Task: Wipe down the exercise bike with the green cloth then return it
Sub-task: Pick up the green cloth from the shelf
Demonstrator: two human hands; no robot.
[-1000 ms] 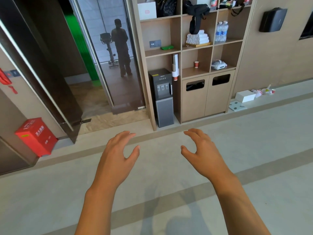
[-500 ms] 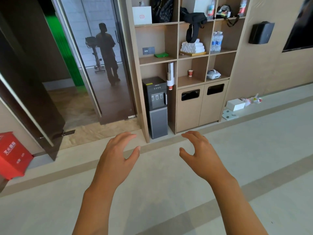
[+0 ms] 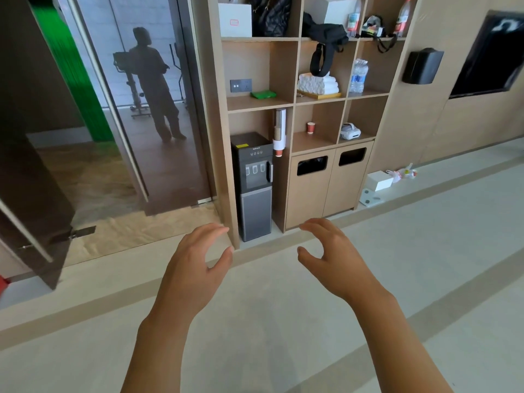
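Both hands empty, green cloth not yet fetched from the shelf.

Our left hand (image 3: 195, 268) and right hand (image 3: 334, 259) hang loosely curled over the floor, holding nothing. The one green cloth (image 3: 263, 94) lies folded near the front edge of the shelf (image 3: 259, 104), in the compartment above the water dispenser (image 3: 253, 185). We judge the step is fetching it: we should reach in with one hand, pinch the whole fold (so it does not trail open), and lift it clear of the front edge. One exercise bike (image 3: 129, 80) shows in the glass door (image 3: 170, 165), beside a standing figure's reflection. We count two hands, one cloth, one bike.
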